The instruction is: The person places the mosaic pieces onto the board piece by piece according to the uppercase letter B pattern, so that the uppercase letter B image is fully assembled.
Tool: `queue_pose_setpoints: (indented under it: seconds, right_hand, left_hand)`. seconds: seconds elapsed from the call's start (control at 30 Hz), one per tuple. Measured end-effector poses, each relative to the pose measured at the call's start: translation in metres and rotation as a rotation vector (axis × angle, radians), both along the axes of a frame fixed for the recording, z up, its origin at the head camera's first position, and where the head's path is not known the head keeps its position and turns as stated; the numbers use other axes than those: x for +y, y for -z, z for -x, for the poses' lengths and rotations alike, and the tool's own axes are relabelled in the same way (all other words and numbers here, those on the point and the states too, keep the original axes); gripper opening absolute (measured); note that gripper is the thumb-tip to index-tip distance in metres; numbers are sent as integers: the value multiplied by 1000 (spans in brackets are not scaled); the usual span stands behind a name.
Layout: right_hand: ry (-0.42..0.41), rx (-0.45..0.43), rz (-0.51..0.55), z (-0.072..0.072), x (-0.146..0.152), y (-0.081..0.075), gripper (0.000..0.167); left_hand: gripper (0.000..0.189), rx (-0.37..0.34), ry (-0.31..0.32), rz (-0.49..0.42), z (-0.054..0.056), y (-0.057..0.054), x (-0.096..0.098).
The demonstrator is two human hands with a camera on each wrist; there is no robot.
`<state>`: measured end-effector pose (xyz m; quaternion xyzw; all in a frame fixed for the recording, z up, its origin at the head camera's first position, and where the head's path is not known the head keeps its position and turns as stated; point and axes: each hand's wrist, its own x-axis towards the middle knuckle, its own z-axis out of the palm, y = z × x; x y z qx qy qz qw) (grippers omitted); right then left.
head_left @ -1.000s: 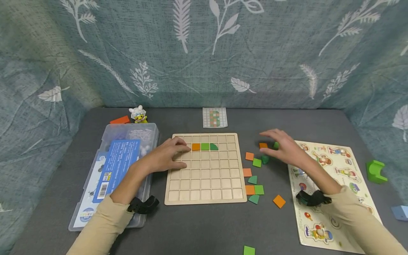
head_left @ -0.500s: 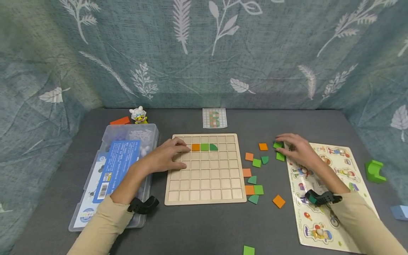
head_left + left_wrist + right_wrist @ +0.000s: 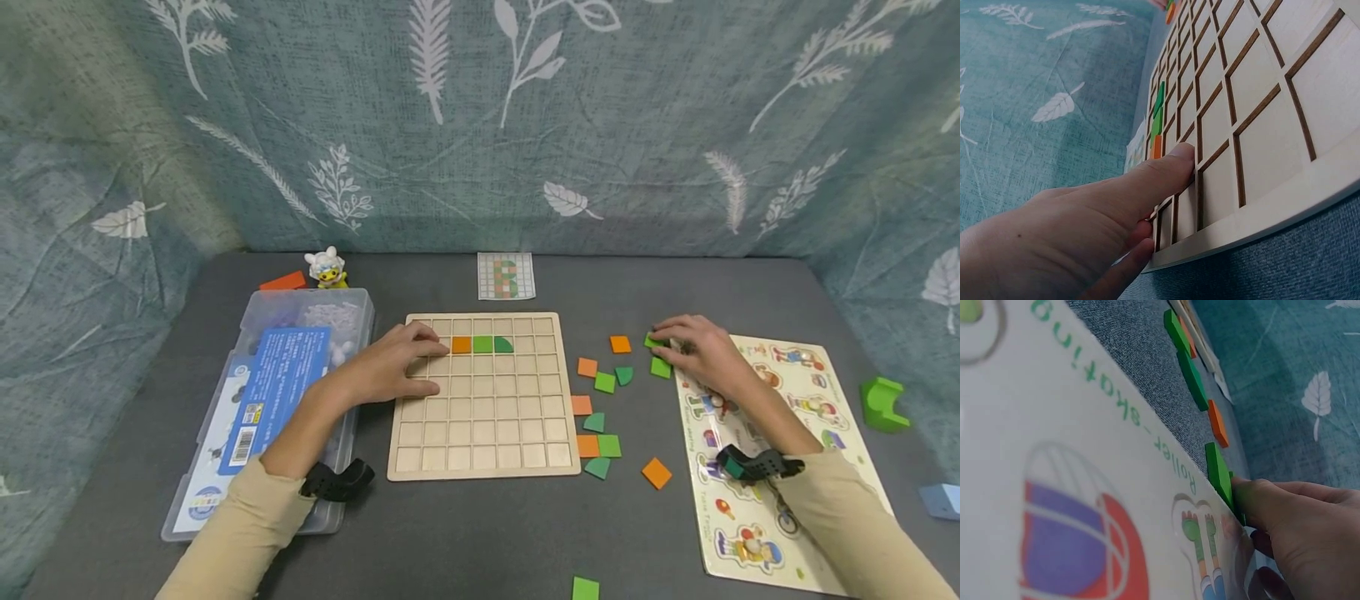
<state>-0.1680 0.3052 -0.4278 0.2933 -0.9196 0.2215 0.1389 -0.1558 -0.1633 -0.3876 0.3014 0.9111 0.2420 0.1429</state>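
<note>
My left hand (image 3: 393,364) rests on the left side of a wooden grid board (image 3: 483,469), index finger and thumb spread over its cells. In the left wrist view, the left thumb (image 3: 1172,165) lies on the grid and other fingers touch the board's edge. One row holds an orange square tile (image 3: 461,345), a green square tile (image 3: 483,344) and a dark green quarter-circle tile (image 3: 503,344). At right, my right hand (image 3: 705,354) pinches a light green square tile (image 3: 652,340), partly hidden by the fingers. Another light green tile (image 3: 661,367) lies just below it.
Several loose tiles lie right of the board, including an orange tile (image 3: 657,473). A picture puzzle board (image 3: 817,517) lies under the right forearm. A clear plastic box (image 3: 352,333) stands left. A pattern card (image 3: 506,276), a figurine (image 3: 327,268) and a green block (image 3: 883,405) lie around.
My right hand has moved right, away from the orange tile, to the light green tiles by the puzzle board, and its fingers close around one. The left hand stays in place.
</note>
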Motion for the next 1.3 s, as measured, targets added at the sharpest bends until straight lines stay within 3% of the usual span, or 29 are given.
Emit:
queue_pose_setpoints:
  seconds: [0.27, 0.4, 0.5, 0.63, 0.8, 0.93, 1.3]
  right_hand:
    - [-22, 32, 1, 5, -3, -3, 23]
    - [-27, 26, 11, 8, -19, -8, 23]
    - [-94, 34, 31, 11, -48, -16, 22]
    - [-255, 12, 39, 9, -107, -24, 20]
    - [-428, -58, -46, 5, -180, -24, 17]
    - [-504, -71, -101, 4, -214, -21, 13]
    - [-471, -35, -138, 7, -235, -20, 9]
  left_hand:
    - [52, -10, -17, -6, -1, -2, -3]
    - [51, -10, -16, -5, -2, -1, -4]
    - [51, -13, -18, -5, -2, -1, -5]
    - [51, -19, -23, -2, -2, 0, -5]
    - [50, -11, -19, 4, -1, 2, -4]
    - [49, -2, -6, -2, -1, 4, -1]
    - [51, 8, 3, -11, 1, 1, 0]
